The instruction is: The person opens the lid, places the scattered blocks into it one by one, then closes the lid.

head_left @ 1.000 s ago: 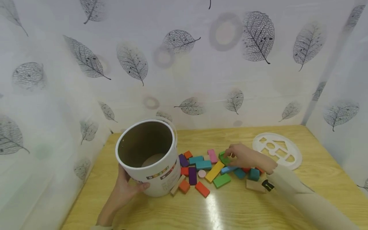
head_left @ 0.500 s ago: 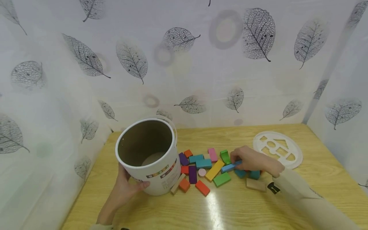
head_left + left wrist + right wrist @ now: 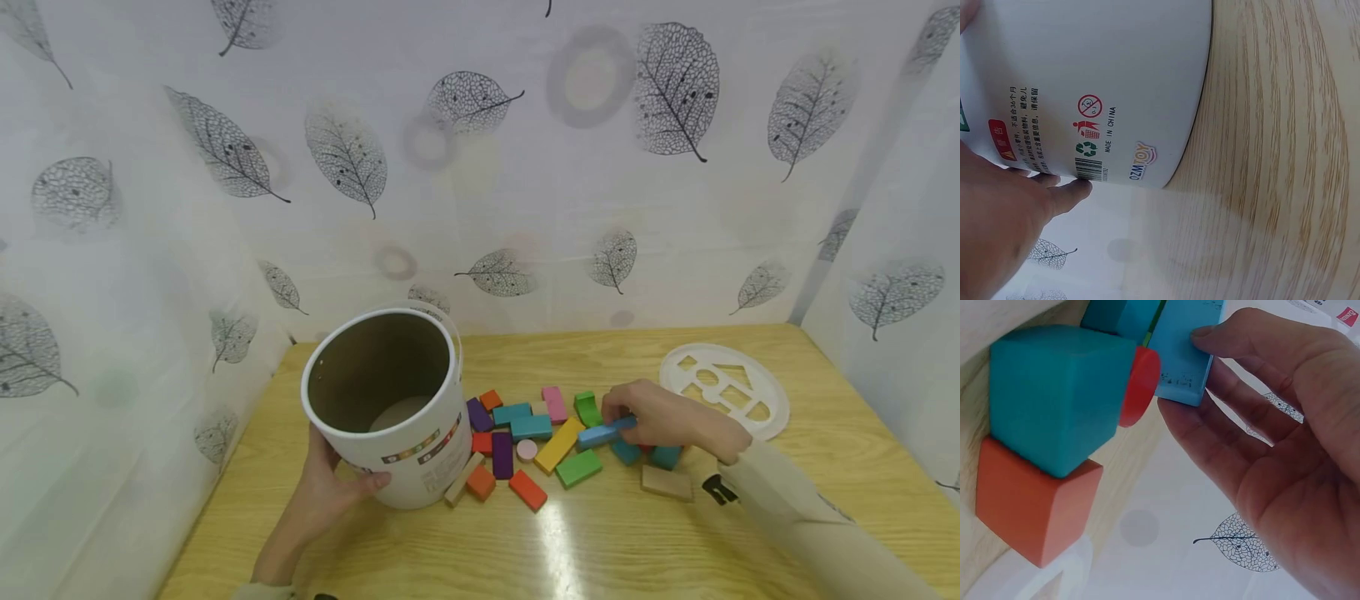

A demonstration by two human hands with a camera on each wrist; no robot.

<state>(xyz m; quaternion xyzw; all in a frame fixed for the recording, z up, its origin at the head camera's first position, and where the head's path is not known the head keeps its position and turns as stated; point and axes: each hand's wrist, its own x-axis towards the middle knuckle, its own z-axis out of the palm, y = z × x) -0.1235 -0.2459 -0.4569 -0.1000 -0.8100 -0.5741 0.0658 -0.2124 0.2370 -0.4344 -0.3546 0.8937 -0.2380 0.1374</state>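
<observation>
My left hand (image 3: pixel 330 483) holds a white bucket (image 3: pixel 420 467) at its left side, thumb on the front and fingers round the far side. The bucket tilts slightly toward me, and its visible inside is bare. At the right of the block pile, my right hand (image 3: pixel 660 417) pinches a long blue block (image 3: pixel 600 435) by one end. The right wrist view shows the thumb on the face of that blue block (image 3: pixel 1185 356). Below it lie a teal cube (image 3: pixel 1060 394), an orange block (image 3: pixel 1035 500) and a red round piece (image 3: pixel 1142 387).
Several coloured blocks spread between bucket and right hand, among them a yellow block (image 3: pixel 561 446), a green block (image 3: pixel 579 469) and a red block (image 3: pixel 528 490). A plain wooden block (image 3: pixel 666 483) lies under the right wrist. A white plate with cut-out shapes (image 3: pixel 772 408) lies at the back right.
My right hand has moved from beside the green curved block slightly right and down to the long blue block, and now pinches it, its end slightly raised. The left hand and bucket stay put.
</observation>
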